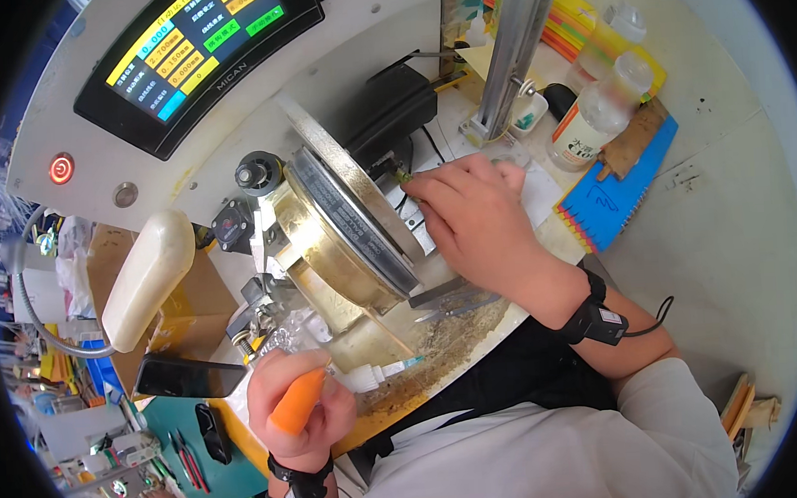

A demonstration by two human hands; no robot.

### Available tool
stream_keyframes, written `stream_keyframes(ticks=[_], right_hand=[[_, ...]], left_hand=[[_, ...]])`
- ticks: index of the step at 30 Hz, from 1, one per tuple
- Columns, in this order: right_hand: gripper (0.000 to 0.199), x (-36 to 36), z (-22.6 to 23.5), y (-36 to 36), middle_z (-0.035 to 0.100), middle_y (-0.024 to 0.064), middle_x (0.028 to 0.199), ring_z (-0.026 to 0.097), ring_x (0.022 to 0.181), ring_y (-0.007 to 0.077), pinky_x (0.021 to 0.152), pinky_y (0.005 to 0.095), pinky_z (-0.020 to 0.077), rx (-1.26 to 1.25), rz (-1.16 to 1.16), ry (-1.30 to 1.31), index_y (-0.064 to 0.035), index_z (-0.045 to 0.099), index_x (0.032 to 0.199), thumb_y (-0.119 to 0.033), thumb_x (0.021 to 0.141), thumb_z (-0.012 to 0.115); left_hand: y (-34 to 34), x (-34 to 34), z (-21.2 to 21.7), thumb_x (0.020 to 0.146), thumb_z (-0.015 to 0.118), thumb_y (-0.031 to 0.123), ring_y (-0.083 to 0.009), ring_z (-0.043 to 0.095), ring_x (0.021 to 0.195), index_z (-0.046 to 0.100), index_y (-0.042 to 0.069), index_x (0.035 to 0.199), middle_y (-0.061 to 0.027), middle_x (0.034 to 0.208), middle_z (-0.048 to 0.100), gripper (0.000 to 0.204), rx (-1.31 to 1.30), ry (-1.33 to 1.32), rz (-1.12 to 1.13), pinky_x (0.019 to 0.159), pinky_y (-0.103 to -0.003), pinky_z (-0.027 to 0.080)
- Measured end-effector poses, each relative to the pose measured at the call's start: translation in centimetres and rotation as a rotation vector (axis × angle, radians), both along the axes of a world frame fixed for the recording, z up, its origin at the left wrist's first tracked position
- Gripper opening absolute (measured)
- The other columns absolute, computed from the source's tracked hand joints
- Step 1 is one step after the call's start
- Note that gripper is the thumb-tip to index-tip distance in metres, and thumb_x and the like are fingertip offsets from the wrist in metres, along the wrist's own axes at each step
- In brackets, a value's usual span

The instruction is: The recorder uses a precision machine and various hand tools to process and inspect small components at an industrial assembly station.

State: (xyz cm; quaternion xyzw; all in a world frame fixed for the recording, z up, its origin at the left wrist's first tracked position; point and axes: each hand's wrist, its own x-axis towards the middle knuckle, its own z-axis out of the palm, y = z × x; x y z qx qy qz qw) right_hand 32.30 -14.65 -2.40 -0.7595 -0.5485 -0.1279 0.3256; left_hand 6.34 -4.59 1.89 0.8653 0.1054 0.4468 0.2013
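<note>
My right hand (478, 218) reaches over the bench to the edge of a round grinding wheel (352, 215) on a brass-coloured housing (313, 253). Its fingertips pinch a small greenish piece (403, 175) against the wheel's rim. My left hand (300, 407) is closed around an orange squeeze bottle (296, 401) with a white nozzle (374, 375) that points toward the dusty tray below the wheel. Both wrists wear black bands.
A white machine panel (256, 103) with a touchscreen (194, 48) and a red button (61, 167) stands behind. A white lamp head (148, 276), a dark phone (189, 377), plastic bottles (594, 117), a blue notebook (626, 196) and tweezers (456, 307) lie around.
</note>
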Motion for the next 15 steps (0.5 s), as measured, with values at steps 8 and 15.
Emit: stream_keyframes(ticks=[8,15], right_hand=[[0.027,0.5,0.5,-0.4,0.071,0.0001,0.105,0.062,0.101,0.0229,0.093,0.0442,0.0374,0.124,0.031,-0.04,-0.0136,0.076,0.114,-0.007,0.087,0.073],[0.022,-3.6,8.8,-4.2,0.052,-0.0015,0.076,0.048,0.055,0.0196,0.051,0.0317,0.0348,0.162,0.618,0.127,-0.0105,0.074,0.105,-0.013,0.083,0.077]], left_hand=[[0.3,-0.2,0.2,0.075,0.072,-0.005,-0.0217,0.055,0.059,0.071,0.005,0.101,-0.0066,0.098,0.073,0.028,0.01,0.012,0.007,0.057,-0.034,0.043],[1.2,-0.3,0.4,0.064,0.084,0.004,-0.024,0.054,0.054,0.076,0.007,0.11,-0.0021,0.075,0.066,0.046,0.036,0.094,-0.052,0.053,-0.035,0.039]])
